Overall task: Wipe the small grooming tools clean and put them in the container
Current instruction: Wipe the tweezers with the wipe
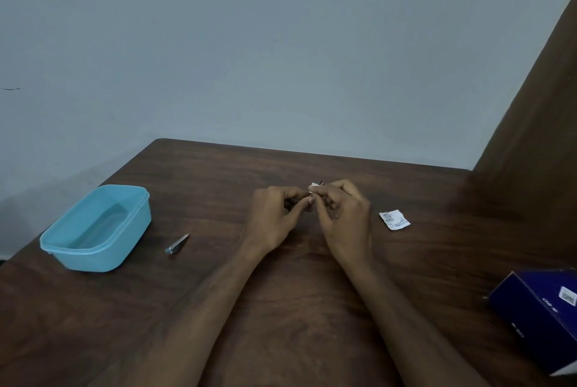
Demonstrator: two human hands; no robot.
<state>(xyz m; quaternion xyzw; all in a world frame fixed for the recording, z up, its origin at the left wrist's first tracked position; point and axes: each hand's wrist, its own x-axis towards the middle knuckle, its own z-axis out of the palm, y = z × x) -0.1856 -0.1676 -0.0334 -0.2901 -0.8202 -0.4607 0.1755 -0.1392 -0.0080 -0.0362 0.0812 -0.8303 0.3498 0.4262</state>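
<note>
Over the wooden table (218, 174), both hands, left hand (274, 218) and right hand (340, 214), pinch a small metal tool (319, 183) and white wipe (313, 185).

We have one view, from a wide-angle camera worn on the head. It looks forward and down over the table (312, 293) toward the far wall (249, 43). Both forearms reach in from the bottom edge, close below us. The wide lens bends the table's edges.

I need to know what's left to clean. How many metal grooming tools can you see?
2: a nail clipper lying on the table beside the blue container, and one small tool held between both hands, mostly hidden.
</note>
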